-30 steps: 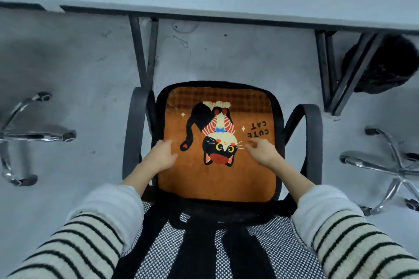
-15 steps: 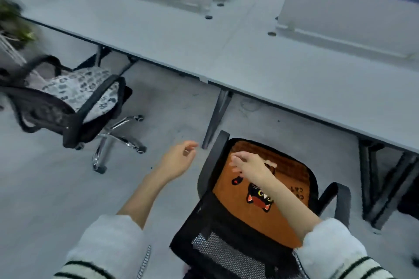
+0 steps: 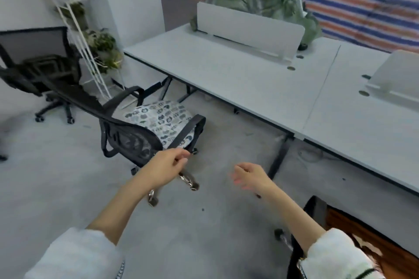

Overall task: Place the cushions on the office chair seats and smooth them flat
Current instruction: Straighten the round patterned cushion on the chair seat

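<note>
Both hands hang in mid-air over grey floor, holding nothing. The left hand (image 3: 163, 169) has loosely curled fingers; the right hand (image 3: 250, 176) is relaxed too. At 5 o'clock, an orange cushion (image 3: 371, 239) lies on a chair (image 3: 314, 208) at the frame's edge. Beyond the left hand, at 11 o'clock, a patterned cushion (image 3: 162, 120) sits on a second chair (image 3: 127, 136). A white desk (image 3: 249, 79) runs from 12 to 3 o'clock. A third chair (image 3: 38, 63) and plants (image 3: 102, 45) stand far at 10 o'clock.
</note>
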{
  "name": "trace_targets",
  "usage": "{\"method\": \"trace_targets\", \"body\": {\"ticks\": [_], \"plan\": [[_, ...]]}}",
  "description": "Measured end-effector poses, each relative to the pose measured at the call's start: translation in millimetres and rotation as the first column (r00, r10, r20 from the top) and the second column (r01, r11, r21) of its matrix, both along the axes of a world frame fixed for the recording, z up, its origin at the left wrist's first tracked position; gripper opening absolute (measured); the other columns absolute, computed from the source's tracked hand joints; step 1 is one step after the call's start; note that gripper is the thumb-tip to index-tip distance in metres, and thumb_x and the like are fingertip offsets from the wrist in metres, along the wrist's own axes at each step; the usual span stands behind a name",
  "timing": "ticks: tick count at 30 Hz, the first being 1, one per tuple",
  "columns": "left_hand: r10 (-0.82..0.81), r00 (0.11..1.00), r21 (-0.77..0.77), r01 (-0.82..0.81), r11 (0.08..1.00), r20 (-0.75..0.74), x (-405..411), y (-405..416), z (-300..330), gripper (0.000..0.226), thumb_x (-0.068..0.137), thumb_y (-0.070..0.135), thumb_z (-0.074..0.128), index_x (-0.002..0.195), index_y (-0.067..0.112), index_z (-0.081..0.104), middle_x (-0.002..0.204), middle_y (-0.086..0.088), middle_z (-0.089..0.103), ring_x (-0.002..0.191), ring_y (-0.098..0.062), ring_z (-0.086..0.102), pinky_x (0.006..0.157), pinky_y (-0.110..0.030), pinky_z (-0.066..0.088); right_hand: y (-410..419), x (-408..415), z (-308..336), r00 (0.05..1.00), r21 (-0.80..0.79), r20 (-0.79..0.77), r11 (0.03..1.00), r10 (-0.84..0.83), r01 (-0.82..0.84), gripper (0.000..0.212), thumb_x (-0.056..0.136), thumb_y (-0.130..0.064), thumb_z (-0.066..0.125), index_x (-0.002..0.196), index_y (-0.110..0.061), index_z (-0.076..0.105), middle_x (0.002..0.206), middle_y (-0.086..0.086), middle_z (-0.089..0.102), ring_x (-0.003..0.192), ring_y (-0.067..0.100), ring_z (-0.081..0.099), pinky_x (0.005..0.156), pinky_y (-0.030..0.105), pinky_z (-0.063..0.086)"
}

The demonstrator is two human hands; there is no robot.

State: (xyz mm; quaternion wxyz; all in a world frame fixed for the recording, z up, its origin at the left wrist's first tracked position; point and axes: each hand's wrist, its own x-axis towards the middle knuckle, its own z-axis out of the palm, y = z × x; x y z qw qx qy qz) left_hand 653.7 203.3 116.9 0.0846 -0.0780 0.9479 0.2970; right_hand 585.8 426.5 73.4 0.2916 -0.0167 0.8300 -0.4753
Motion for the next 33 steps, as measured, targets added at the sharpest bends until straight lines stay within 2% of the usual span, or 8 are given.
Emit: {"method": "trace_targets", "body": {"ticks": [4, 10, 15, 18, 21, 26, 31, 33], "plan": [[-0.033, 0.999, -0.002, 0.033, 0.999, -0.01, -31, -80, 20, 0.032, 0.096, 0.024, 0.045, 0.126, 0.019, 0.055, 0.107, 0.003, 0.061, 0.08, -0.007, 0.055, 0.073, -0.016, 0.04, -84, -27, 6, 0.998, -0.024, 0.066, 1.0, -0.009, 0.01, 0.034, 0.098, -0.021, 0.045, 0.129, -0.006, 0.049, 0.088, 0.007, 0.062, 0.076, 0.019, 0.057, 0.059, 0.02, 0.044], [-0.092, 0.995, 0.007, 0.093, 0.996, -0.043, -99, -157, 32, 0.034, 0.097, 0.028, 0.043, 0.129, 0.022, 0.052, 0.122, 0.004, 0.058, 0.097, -0.006, 0.051, 0.085, -0.018, 0.039, -174, -92, 16, 0.994, -0.086, 0.101, 0.995, -0.041, 0.05, 0.037, 0.099, -0.021, 0.042, 0.132, -0.005, 0.044, 0.1, 0.016, 0.064, 0.085, 0.02, 0.056, 0.059, 0.02, 0.043], [-0.12, 0.993, -0.041, 0.12, 0.992, 0.024, -174, -225, 21, 0.033, 0.097, 0.028, 0.043, 0.129, 0.023, 0.052, 0.122, 0.003, 0.059, 0.097, -0.009, 0.056, 0.084, -0.021, 0.044, -245, -171, -6, 0.99, -0.147, 0.135, 0.987, -0.052, 0.071, 0.041, 0.1, -0.027, 0.04, 0.136, -0.009, 0.043, 0.093, 0.004, 0.064, 0.085, 0.018, 0.06, 0.088, 0.037, 0.051], [-0.088, 0.992, -0.043, 0.092, 0.995, 0.09, -226, -271, 5, 0.032, 0.097, 0.028, 0.043, 0.127, 0.023, 0.053, 0.119, 0.002, 0.06, 0.088, -0.011, 0.059, 0.071, -0.022, 0.049, -288, -223, -22, 0.971, -0.155, 0.213, 0.978, -0.107, 0.142, 0.041, 0.1, -0.025, 0.04, 0.138, -0.008, 0.041, 0.093, 0.007, 0.063, 0.081, 0.019, 0.058, 0.071, 0.031, 0.052], [-0.116, 0.976, -0.054, 0.128, 0.99, 0.187, -264, -305, -14, 0.033, 0.098, 0.027, 0.042, 0.128, 0.019, 0.053, 0.125, 0.001, 0.058, 0.101, -0.011, 0.056, 0.081, -0.019, 0.042, -316, -255, -32, 0.951, -0.145, 0.263, 0.968, -0.163, 0.206, 0.04, 0.1, -0.024, 0.041, 0.137, -0.009, 0.042, 0.09, 0.007, 0.063, 0.073, 0.017, 0.056, 0.058, 0.023, 0.043], [-0.093, 0.934, -0.039, 0.114, 0.993, 0.344, -322, -360, -62, 0.033, 0.098, 0.028, 0.042, 0.128, 0.02, 0.052, 0.125, -0.002, 0.056, 0.107, -0.017, 0.057, 0.087, -0.028, 0.047, -349, -284, -70, 0.918, -0.076, 0.32, 0.96, -0.233, 0.27, 0.035, 0.099, -0.025, 0.04, 0.129, -0.009, 0.048, 0.095, 0.008, 0.062, 0.076, 0.018, 0.056, 0.062, 0.025, 0.043], [-0.106, 0.899, -0.068, 0.149, 0.987, 0.426, -365, -406, -129, 0.036, 0.097, 0.024, 0.043, 0.131, 0.015, 0.051, 0.133, -0.006, 0.054, 0.117, -0.02, 0.053, 0.097, -0.03, 0.041, -375, -287, -129, 0.838, 0.054, 0.409, 0.926, -0.363, 0.374, 0.021, 0.096, -0.02, 0.043, 0.099, -0.007, 0.059, 0.075, 0.006, 0.049, 0.069, 0.018, 0.044, 0.06, 0.03, 0.04], [-0.121, 0.875, -0.059, 0.168, 0.984, 0.469, -383, -429, -170, 0.038, 0.097, 0.023, 0.044, 0.133, 0.013, 0.049, 0.138, -0.007, 0.05, 0.124, -0.023, 0.049, 0.104, -0.033, 0.038, -388, -287, -163, 0.793, 0.136, 0.458, 0.913, -0.403, 0.385, 0.012, 0.096, -0.022, 0.044, 0.094, -0.011, 0.05, 0.07, 0.005, 0.042, 0.064, 0.017, 0.039, 0.065, 0.031, 0.039]]}}
